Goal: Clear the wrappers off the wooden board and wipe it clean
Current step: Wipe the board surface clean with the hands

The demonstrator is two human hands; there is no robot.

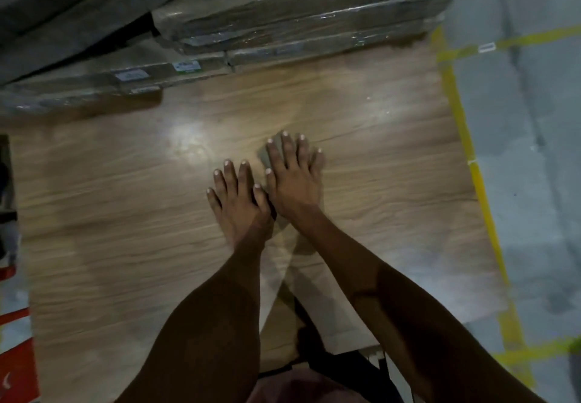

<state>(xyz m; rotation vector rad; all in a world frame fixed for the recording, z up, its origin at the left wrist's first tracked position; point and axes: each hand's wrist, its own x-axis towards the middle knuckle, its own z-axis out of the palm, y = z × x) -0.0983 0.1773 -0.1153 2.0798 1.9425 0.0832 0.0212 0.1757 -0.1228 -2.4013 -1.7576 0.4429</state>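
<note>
A large wooden board [125, 201] with a light grain fills the middle of the head view. My right hand [294, 179] lies flat on it with straight fingers, pressing down a small grey cloth or pad [265, 155] that shows only at the fingertips and by the thumb. My left hand [239, 201] lies flat on the board right beside it, fingers straight and spread, its thumb touching the right hand. No wrappers show on the board. A bright glare patch sits left of the hands.
Stacks of plastic-wrapped cardboard packs [283, 25] lie on the board's far edge. Yellow floor tape [471, 157] runs along the board's right side on grey concrete floor [534, 151]. A red object [15, 371] is at the lower left.
</note>
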